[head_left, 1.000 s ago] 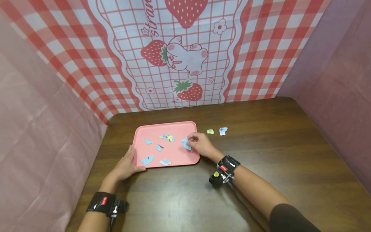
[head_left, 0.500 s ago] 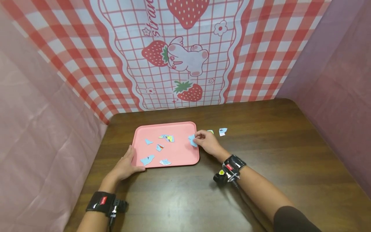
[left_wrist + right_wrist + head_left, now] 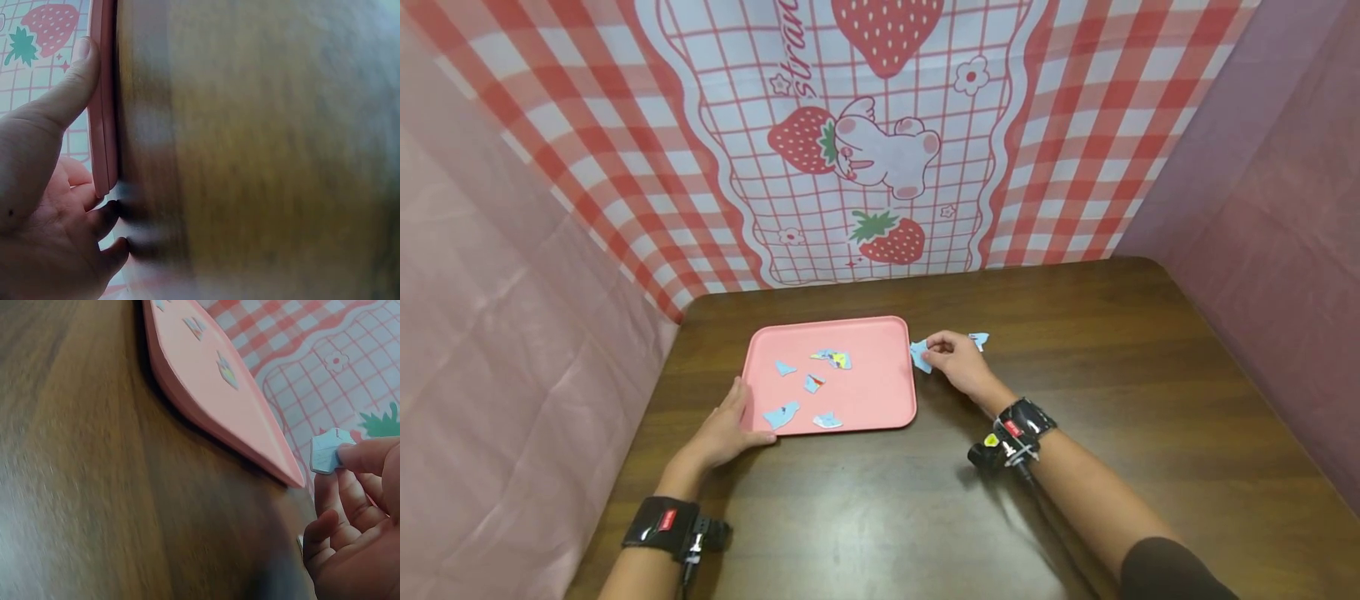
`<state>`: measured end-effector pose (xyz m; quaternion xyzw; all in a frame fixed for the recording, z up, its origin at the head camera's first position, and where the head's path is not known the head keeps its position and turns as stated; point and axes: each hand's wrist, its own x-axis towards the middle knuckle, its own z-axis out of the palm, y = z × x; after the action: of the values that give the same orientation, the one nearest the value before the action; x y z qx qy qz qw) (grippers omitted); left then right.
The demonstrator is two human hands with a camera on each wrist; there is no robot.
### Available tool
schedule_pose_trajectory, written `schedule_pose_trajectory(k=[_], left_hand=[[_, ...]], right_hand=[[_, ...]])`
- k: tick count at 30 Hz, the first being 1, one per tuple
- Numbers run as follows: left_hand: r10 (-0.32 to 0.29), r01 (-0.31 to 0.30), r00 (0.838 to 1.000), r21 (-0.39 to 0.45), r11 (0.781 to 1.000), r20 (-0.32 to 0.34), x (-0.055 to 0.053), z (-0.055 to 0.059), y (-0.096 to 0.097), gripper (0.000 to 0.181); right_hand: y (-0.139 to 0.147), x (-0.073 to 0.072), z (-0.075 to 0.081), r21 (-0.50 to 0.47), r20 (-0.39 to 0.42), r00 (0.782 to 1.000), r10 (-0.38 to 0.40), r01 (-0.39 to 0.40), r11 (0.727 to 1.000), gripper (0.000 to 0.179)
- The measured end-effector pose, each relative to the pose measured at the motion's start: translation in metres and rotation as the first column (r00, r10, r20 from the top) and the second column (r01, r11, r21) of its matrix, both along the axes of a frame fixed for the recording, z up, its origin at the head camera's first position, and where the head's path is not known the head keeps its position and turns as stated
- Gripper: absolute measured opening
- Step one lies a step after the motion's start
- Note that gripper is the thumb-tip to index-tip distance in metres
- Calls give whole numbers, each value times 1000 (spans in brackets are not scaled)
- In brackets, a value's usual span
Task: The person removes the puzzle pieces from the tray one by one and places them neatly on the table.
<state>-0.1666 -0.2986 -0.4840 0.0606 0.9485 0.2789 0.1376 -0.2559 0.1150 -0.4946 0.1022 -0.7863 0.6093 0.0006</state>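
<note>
Right grip: my right grip (image 3: pixel 961 367) pinches a light-blue, irregular flat piece (image 3: pixel 919 357) between thumb and fingers.
Pinched piece: it sits just off the right edge of the tray, toward the far side, raised above the desk (image 3: pixel 865 500).
Left grip: my left grip (image 3: pixel 724 427) rests at the tray's near-left corner, thumb stretched along the near edge, fingers along the left side.
Tray: a pink, rectangular tray with rounded corners (image 3: pixel 868 392), flat on the brown wood-grain desk.
On the tray: a blue-and-yellow piece (image 3: pixel 838 359), a small blue piece (image 3: pixel 785 367), a blue-and-red piece (image 3: pixel 814 383), a larger blue piece (image 3: pixel 781 414) and a blue-and-white piece (image 3: pixel 828 420).
Beyond my right grip: a partly hidden blue-and-white scrap (image 3: pixel 981 339) on the desk.
</note>
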Motion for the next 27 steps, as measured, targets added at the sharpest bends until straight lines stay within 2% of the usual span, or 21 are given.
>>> schedule_pose_trajectory(k=[6,17,27], left_hand=[[7,-7,1000,0,1000,-5,0,0,0,123],[-1,1,1000,0,1000,3,0,-3,0,124],[1,-1,1000,-11,1000,2,-1,-3,0,123]], right_hand=[[9,-4,3,-46,36,998,-42,43,998,16],[27,-9,2,-54,57,993,-102,105,993,20],[62,-22,3,11,115,966,-230,230,973,22]])
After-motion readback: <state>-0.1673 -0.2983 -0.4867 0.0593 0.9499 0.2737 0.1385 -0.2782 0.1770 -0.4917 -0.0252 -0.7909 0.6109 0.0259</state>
